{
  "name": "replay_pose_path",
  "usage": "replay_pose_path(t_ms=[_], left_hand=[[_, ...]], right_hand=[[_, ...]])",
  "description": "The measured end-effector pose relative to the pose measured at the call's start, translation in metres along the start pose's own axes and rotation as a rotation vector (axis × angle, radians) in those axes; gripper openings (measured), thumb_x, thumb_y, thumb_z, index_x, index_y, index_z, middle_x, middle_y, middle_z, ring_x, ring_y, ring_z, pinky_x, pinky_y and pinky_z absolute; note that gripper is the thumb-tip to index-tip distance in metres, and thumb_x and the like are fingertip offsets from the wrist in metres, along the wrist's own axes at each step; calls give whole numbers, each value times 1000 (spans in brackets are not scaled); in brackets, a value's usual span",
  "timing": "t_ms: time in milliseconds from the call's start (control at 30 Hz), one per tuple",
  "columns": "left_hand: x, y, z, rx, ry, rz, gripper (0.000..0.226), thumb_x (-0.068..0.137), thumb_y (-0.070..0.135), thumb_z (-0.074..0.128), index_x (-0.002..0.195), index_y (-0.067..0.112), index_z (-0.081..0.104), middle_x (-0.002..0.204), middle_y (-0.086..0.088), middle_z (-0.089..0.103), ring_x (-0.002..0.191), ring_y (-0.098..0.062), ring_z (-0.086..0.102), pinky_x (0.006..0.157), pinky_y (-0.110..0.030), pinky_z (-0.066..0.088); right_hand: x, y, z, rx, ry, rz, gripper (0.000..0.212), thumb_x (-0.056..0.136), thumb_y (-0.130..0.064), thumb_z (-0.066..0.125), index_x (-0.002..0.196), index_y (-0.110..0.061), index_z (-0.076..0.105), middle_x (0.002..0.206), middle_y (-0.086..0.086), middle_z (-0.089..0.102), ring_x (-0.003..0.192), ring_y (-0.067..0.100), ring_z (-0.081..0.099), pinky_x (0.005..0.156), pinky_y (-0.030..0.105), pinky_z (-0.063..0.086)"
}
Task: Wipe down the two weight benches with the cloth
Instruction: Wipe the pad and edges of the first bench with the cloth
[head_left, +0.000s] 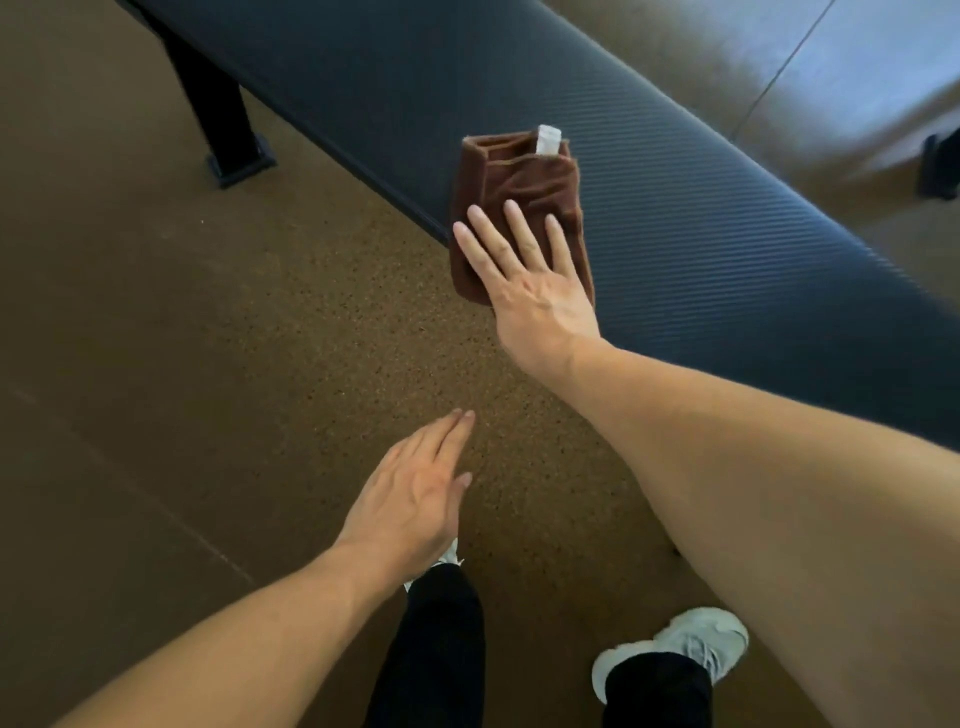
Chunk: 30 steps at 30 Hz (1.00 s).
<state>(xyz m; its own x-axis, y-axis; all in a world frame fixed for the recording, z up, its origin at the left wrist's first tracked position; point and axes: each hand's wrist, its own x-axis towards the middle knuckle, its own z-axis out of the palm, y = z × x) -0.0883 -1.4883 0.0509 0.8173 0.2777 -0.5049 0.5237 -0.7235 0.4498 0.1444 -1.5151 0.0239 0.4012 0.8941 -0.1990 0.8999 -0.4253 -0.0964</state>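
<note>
A black padded weight bench (675, 218) with a ribbed surface runs diagonally from the upper left to the right edge. A folded brown cloth (519, 176) with a white tag lies on the bench's near edge, partly hanging over the side. My right hand (524, 270) presses flat on the cloth with straight, spread fingers. My left hand (415, 493) hovers lower down over the floor, fingers straight and together, holding nothing. Only one bench is in view.
Brown speckled rubber floor (208, 338) surrounds the bench. A black bench leg with a foot (228, 140) stands at the upper left. Another dark foot (940, 166) shows at the right edge. My legs and white shoes (691, 644) are at the bottom.
</note>
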Motion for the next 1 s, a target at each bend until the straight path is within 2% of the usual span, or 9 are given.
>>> replay_pose_path(t_ms=[100,200,300,400,533,667,767,900,1000], left_hand=[[7,26,8,12,21,-15,65,107,36,37,162,27,4,169,6,13,153,-8,12,122,-25,7],[14,50,15,57,52,79,64,104,33,45,160,27,16,164,3,28,150,-9,25,124,-31,20],[25,93,27,39,71,172,60,101,28,50,157,24,28,162,1,33,147,-11,32,120,-41,34],[39,139,44,36,120,218,63,100,21,53,157,22,25,166,0,22,150,-15,29,122,-39,29],[65,209,59,-8,216,208,66,98,9,50,157,22,24,167,0,20,151,-19,26,122,-33,18],[82,271,79,7,190,290,55,95,5,49,149,13,43,161,-4,34,146,-21,34,121,-42,29],[92,305,93,69,127,397,50,94,8,47,143,12,50,157,-5,40,145,-22,36,119,-45,33],[108,352,107,110,92,474,49,98,10,44,147,13,46,160,-7,37,148,-23,32,122,-42,28],[123,383,120,193,57,455,60,97,9,48,155,12,32,166,-9,23,154,-24,17,126,-42,18]], right_hand=[[-51,24,6,-18,-16,-39,81,101,-20,40,163,-28,-12,172,-5,-14,158,28,-14,126,56,-2],[-102,43,14,-40,-60,-62,83,99,-21,40,163,-28,-13,171,-5,-17,158,28,-15,126,56,-1],[-156,67,25,-36,-61,-42,83,96,-19,34,163,-28,-14,171,-3,-19,157,29,-17,126,56,0],[-209,91,36,-14,-55,-7,82,96,-20,31,162,-27,-16,171,-1,-20,157,28,-18,127,55,-1],[-279,123,48,26,4,113,85,97,-20,44,164,-27,-9,172,0,-11,158,27,-11,128,54,3],[-342,147,57,80,48,266,85,96,-21,54,165,-27,5,173,2,5,159,27,1,128,55,10],[-384,158,65,102,74,318,79,95,-21,54,165,-25,17,171,4,20,159,28,12,127,56,15],[-433,169,74,139,140,415,73,91,-14,45,162,-22,29,167,2,31,157,26,21,124,56,21],[-468,174,79,286,230,577,73,86,-6,48,157,-20,40,165,0,36,156,24,23,118,59,34]])
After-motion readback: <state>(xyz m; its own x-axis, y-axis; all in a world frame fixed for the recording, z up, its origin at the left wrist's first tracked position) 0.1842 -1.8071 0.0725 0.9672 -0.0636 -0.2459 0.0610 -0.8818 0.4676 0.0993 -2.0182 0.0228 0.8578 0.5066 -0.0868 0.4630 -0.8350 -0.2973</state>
